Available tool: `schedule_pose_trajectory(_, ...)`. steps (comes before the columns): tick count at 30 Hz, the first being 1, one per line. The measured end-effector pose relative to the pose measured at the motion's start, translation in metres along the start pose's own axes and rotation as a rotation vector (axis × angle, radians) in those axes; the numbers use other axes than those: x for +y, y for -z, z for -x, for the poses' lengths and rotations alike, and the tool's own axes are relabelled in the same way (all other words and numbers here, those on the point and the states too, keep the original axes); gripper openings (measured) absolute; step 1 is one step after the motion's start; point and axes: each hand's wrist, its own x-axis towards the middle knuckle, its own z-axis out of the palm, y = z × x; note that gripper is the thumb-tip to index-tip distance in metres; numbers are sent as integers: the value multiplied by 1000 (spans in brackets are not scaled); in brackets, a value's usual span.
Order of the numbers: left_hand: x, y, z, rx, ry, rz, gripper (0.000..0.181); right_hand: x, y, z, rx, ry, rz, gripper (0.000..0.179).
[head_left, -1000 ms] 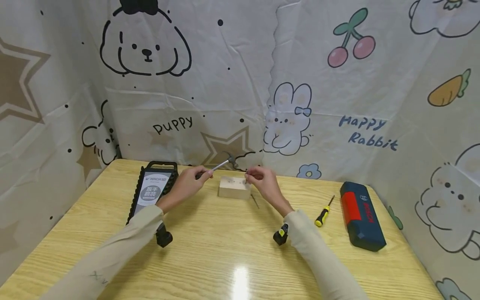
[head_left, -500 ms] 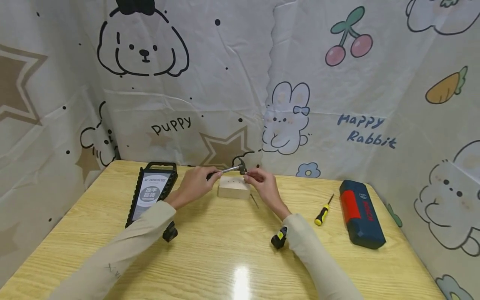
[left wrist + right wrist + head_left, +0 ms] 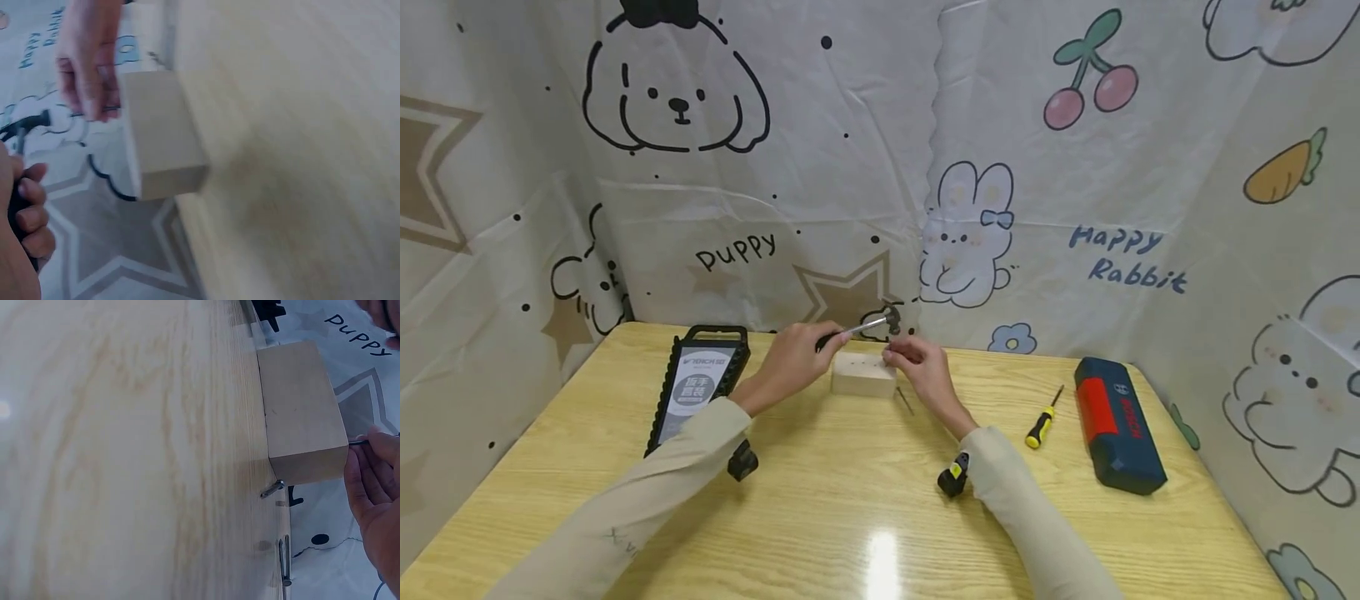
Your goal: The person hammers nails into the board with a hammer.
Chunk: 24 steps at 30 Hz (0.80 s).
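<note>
A pale wooden block point(image 3: 862, 377) lies near the table's far edge, with small dark marks on its top face. My left hand point(image 3: 797, 360) grips the black handle of a small claw hammer point(image 3: 880, 322). The hammer's head is raised over the block's right end, just above my right fingers; in the left wrist view the hammer point(image 3: 30, 123) is apart from them. My right hand point(image 3: 927, 367) pinches a nail point(image 3: 359, 442) against the block's top face at its right end. Several loose nails point(image 3: 284, 562) lie on the table by the block's right end.
A black wrench-set case point(image 3: 700, 383) lies at the left. To the right are a yellow-and-black screwdriver point(image 3: 1042, 427) and a dark blue Bosch case point(image 3: 1120, 425) with a red band. A printed cloth point(image 3: 850, 167) hangs close behind the table's far edge.
My left hand has moved right, bringing the hammer from left of the block to over its right end. It dipped close to the nail, then rose slightly. My right hand keeps its pinch.
</note>
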Motion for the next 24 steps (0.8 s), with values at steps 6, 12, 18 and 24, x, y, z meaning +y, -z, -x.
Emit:
schedule_pose_trajectory(6, -5, 2, 5, -26, -9, -4, 24, 9, -2, -3, 9, -6, -5, 18)
schedule_pose_trajectory(12, -10, 5, 8, -39, -39, -94, 23, 7, -2, -3, 15, -5, 10, 15)
schedule_pose_trajectory(18, -11, 3, 7, -59, -48, -90, 23, 7, -1, -2, 17, 0, 19, 11)
schedule_pose_trajectory(24, -9, 3, 4, -72, -29, -79, 24, 8, -1, -2, 8, 11, 18, 13)
